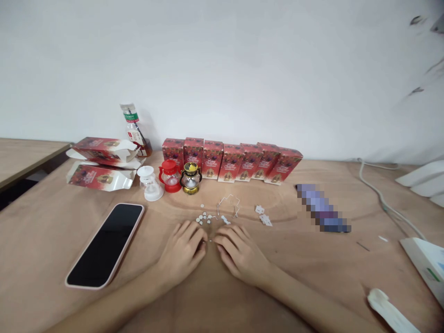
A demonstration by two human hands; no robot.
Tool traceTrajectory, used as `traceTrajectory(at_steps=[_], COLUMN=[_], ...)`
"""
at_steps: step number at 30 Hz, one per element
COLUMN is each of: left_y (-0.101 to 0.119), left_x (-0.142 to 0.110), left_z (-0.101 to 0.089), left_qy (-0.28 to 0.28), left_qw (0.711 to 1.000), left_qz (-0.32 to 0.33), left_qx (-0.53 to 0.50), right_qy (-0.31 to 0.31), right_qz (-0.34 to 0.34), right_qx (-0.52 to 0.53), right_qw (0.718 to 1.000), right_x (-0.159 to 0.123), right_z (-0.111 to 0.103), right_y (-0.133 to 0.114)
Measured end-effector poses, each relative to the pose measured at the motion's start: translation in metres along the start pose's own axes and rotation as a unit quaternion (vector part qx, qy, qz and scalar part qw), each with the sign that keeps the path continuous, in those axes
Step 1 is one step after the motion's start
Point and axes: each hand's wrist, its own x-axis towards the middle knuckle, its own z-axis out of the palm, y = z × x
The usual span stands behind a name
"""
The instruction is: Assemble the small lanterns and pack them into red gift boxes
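Close together above the table, my left hand [183, 249] and my right hand [239, 252] have curled fingers, with thumbs near the index fingers. A tiny pale bit shows between the fingertips, too small to name. Just beyond my left hand lie several small round button cells or discs [201, 218]. A small white plastic part [225, 219] is just past my right fingers, and thin bent wire handles [229, 202] lie behind it. Toy lanterns stand farther back: a white one [151, 185], a red one [171, 176] and a black-and-gold one [191, 179].
Several red printed boxes [231, 162] line the wall. Opened boxes [100, 178] and a bottle [133, 129] are at the back left. A phone [106, 247] lies left. White plastic pieces [265, 219], a blurred-out item [322, 210] and a cable [378, 194] are right.
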Motion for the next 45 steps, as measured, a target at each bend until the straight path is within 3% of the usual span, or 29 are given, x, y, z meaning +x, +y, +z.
traceTrajectory(at_steps=[19,27,38,45], left_y=[-0.0007,0.0017,0.0045,0.0065], left_x=[-0.0008,-0.0012,0.0022,-0.0021], left_z=[0.0018,0.0015,-0.002,0.0037], left_qy=[0.006,-0.017,-0.056,-0.059], left_qw=[1.0,0.99,0.993,0.986], left_qz=[0.008,-0.103,-0.061,-0.038], left_qx=[0.014,0.098,0.082,0.151], right_qy=[0.001,0.007,0.005,0.001], right_qz=[0.0,-0.002,-0.004,0.0], right_qx=[-0.003,0.002,0.006,-0.017], right_qw=[1.0,1.0,1.0,1.0], right_x=[-0.0004,-0.0005,0.0003,-0.0009], right_z=[0.0003,0.0001,-0.0006,0.0009], right_y=[0.0003,0.0007,0.0006,0.001])
